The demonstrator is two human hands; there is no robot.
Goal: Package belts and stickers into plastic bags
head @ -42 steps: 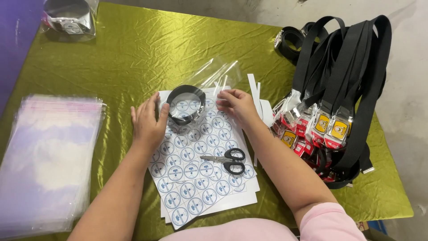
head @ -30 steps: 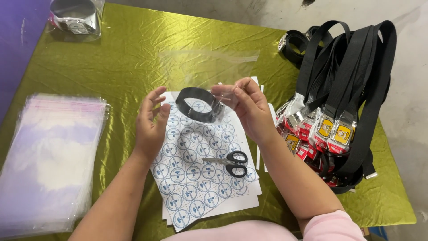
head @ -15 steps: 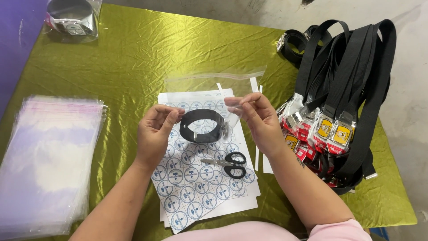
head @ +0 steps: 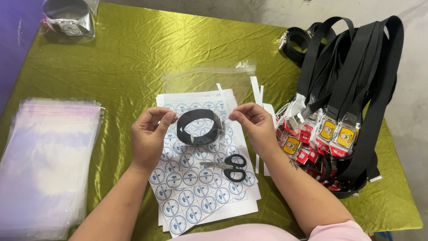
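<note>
My left hand (head: pixel 149 134) and my right hand (head: pixel 254 125) each pinch one side of a clear plastic bag (head: pixel 200 82), which stands up between them with its strip edge on top. A coiled black belt (head: pixel 196 127) sits low inside the bag, between my fingertips. Below the bag lies a stack of white sheets printed with round blue stickers (head: pixel 191 192), and black-handled scissors (head: pixel 227 166) rest on those sheets near my right wrist.
A thick stack of clear bags (head: pixel 49 156) lies at the left. A pile of black belts with red and yellow tags (head: pixel 347 89) fills the right. One bagged belt (head: pixel 67 18) sits far left. White paper strips (head: pixel 257 89) lie on the green cloth (head: pixel 133 58).
The coiled belt came up off the sticker sheets and now hangs inside the clear bag. Both hands moved toward me and closed on the bag's sides.
</note>
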